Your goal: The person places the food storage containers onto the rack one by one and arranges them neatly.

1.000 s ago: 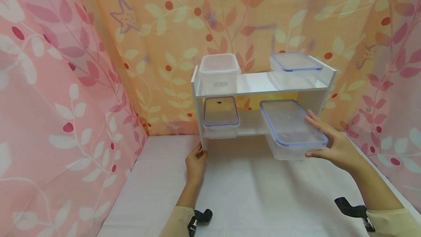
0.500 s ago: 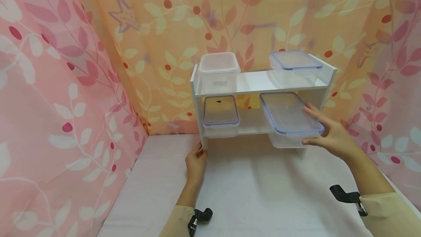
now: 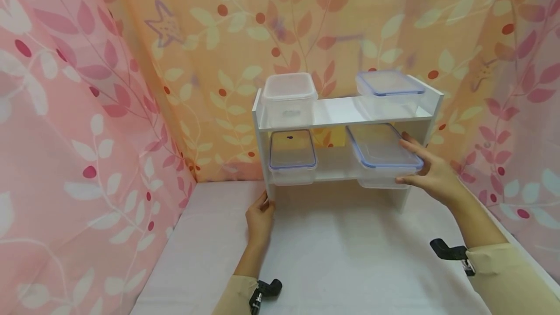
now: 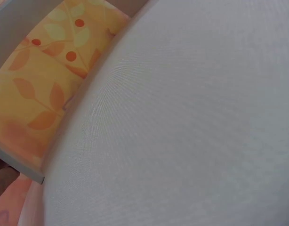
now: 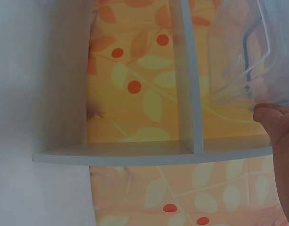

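Observation:
My right hand grips the near right corner of a large clear food container with a blue-rimmed lid. Its thumb is on the front wall and its fingers lie along the lid's right side. The container is at the right of the lower tier of a white two-tier shelf, its front jutting out. Low on the shelf's left side panel, my left hand holds the front edge. In the left wrist view, part of this hand shows at the panel's end.
A smaller blue-rimmed container sits at the lower tier's left. Above it stands a white-lidded container; another blue-rimmed one is at the upper right. White cloth covers the table, and patterned curtains enclose it.
My right hand has moved the large container up and back, toward the lower tier, then slightly farther in. My left hand keeps its place on the side panel.

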Tool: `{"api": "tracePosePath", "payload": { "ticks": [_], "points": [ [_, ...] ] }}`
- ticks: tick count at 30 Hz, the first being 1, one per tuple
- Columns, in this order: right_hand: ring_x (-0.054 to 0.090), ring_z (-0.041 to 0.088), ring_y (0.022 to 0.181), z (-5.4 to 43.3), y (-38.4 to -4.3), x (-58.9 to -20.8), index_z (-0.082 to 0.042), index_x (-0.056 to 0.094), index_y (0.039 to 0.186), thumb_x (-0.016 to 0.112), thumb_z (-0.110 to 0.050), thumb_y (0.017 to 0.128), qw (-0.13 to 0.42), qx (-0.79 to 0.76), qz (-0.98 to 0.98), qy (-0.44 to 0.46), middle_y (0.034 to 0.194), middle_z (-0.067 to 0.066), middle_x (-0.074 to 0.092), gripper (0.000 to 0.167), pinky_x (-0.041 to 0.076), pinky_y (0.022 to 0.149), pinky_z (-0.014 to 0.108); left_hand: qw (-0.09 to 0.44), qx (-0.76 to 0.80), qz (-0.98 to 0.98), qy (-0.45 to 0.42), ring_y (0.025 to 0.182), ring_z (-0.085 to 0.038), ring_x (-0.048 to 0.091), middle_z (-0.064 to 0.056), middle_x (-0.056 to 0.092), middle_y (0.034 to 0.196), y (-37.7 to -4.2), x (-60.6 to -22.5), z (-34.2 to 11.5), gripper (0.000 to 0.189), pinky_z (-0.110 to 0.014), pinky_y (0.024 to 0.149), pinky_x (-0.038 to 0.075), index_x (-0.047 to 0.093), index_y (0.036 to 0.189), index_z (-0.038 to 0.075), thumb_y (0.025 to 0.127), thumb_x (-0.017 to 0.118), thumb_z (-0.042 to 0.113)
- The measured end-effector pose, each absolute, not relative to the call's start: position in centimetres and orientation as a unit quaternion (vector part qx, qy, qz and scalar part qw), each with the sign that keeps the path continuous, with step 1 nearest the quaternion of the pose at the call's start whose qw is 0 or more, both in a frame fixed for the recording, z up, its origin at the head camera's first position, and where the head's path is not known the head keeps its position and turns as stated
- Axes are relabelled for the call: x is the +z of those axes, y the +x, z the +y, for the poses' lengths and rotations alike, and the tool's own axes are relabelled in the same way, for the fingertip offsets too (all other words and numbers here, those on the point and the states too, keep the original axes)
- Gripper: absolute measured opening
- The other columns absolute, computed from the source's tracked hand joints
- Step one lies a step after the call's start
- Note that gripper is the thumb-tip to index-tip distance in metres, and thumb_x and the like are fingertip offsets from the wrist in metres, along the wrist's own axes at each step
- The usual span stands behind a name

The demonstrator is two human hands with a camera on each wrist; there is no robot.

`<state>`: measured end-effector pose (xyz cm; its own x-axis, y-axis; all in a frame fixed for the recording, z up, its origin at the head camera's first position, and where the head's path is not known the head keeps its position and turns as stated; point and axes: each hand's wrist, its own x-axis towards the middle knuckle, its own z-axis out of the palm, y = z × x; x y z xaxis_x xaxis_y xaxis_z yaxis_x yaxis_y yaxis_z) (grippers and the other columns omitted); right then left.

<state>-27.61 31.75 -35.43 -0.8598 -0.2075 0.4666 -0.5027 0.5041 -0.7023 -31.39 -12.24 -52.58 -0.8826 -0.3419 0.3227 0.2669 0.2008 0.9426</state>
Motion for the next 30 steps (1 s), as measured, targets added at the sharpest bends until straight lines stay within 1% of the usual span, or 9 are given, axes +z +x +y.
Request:
{"api": "tracePosePath", "payload": {
  "ticks": [3,7,10,14,19,21,23,26,30],
  "points": [
    [0.025,0.050,0.150,31.7,-28.0,-35.5,-0.023,0.037,0.160,0.085,-0.004,0.082,0.165,0.451,-0.854,0.202,0.172,-0.002,0.020,0.094,0.047,0.082,0.005,0.239,-0.634,-0.735,0.027,0.105,-0.026,0.074,-0.006,0.069,0.132,-31.4,-52.7,-12.2,0.044,-0.030,0.079,0.060,0.070,0.133,0.016,0.091,0.071,0.002],
    [0.024,0.052,0.149,31.6,-28.6,-35.7,-0.023,0.036,0.161,0.084,-0.005,0.082,0.162,0.455,-0.853,0.197,0.172,-0.001,0.020,0.094,0.046,0.083,0.005,0.231,-0.637,-0.735,0.031,0.104,-0.024,0.074,-0.004,0.070,0.131,-31.5,-53.0,-12.3,0.044,-0.028,0.065,0.060,0.070,0.133,0.020,0.092,0.071,0.005],
    [0.023,0.052,0.150,31.7,-29.0,-35.8,-0.024,0.035,0.161,0.085,-0.008,0.083,0.158,0.454,-0.856,0.191,0.172,-0.002,0.019,0.094,0.046,0.085,0.008,0.230,-0.635,-0.736,0.032,0.103,-0.023,0.074,-0.002,0.070,0.131,-31.6,-53.1,-12.3,0.044,-0.028,0.060,0.059,0.071,0.133,0.022,0.092,0.071,0.005],
    [0.026,0.054,0.148,31.8,-29.5,-36.1,-0.022,0.034,0.162,0.085,-0.010,0.084,0.158,0.449,-0.859,0.189,0.172,-0.001,0.019,0.094,0.047,0.085,0.008,0.230,-0.637,-0.735,0.030,0.104,-0.024,0.074,-0.002,0.070,0.130,-31.6,-53.1,-12.4,0.044,-0.028,0.061,0.059,0.071,0.133,0.021,0.092,0.071,0.005],
    [0.032,0.059,0.141,31.8,-29.9,-36.5,-0.016,0.034,0.161,0.083,-0.007,0.084,0.164,0.454,-0.853,0.198,0.172,0.004,0.020,0.092,0.046,0.082,0.004,0.226,-0.639,-0.734,0.026,0.107,-0.025,0.073,-0.001,0.070,0.131,-31.6,-53.0,-12.5,0.044,-0.031,0.056,0.059,0.071,0.133,0.023,0.092,0.071,0.005],
    [0.034,0.059,0.140,31.8,-30.0,-36.6,-0.016,0.034,0.161,0.083,-0.007,0.084,0.165,0.456,-0.852,0.198,0.172,0.004,0.020,0.092,0.047,0.081,0.004,0.229,-0.637,-0.735,0.025,0.107,-0.025,0.073,-0.001,0.070,0.131,-31.7,-53.0,-12.5,0.045,-0.032,0.055,0.058,0.071,0.133,0.023,0.092,0.071,0.005],
    [0.034,0.058,0.140,31.7,-30.1,-36.7,-0.017,0.034,0.161,0.084,-0.007,0.084,0.164,0.460,-0.851,0.193,0.172,0.002,0.020,0.092,0.047,0.081,0.004,0.233,-0.635,-0.736,0.027,0.106,-0.026,0.073,-0.003,0.070,0.131,-31.7,-53.0,-12.5,0.045,-0.032,0.054,0.058,0.071,0.132,0.023,0.091,0.071,0.005],
    [0.033,0.059,0.141,31.7,-30.3,-36.9,-0.016,0.035,0.161,0.083,-0.007,0.084,0.163,0.462,-0.850,0.195,0.172,0.004,0.020,0.091,0.047,0.083,0.005,0.235,-0.635,-0.736,0.029,0.105,-0.026,0.074,-0.004,0.070,0.131,-31.7,-53.0,-12.5,0.045,-0.030,0.054,0.057,0.071,0.132,0.022,0.091,0.071,0.005],
    [0.029,0.059,0.143,31.7,-30.6,-37.2,-0.013,0.034,0.161,0.083,-0.007,0.085,0.164,0.463,-0.848,0.199,0.172,0.006,0.019,0.091,0.045,0.086,0.005,0.230,-0.636,-0.736,0.031,0.106,-0.025,0.073,-0.001,0.070,0.132,-31.5,-53.0,-12.5,0.045,-0.027,0.059,0.058,0.071,0.133,0.022,0.092,0.071,0.005]
  ]
}}
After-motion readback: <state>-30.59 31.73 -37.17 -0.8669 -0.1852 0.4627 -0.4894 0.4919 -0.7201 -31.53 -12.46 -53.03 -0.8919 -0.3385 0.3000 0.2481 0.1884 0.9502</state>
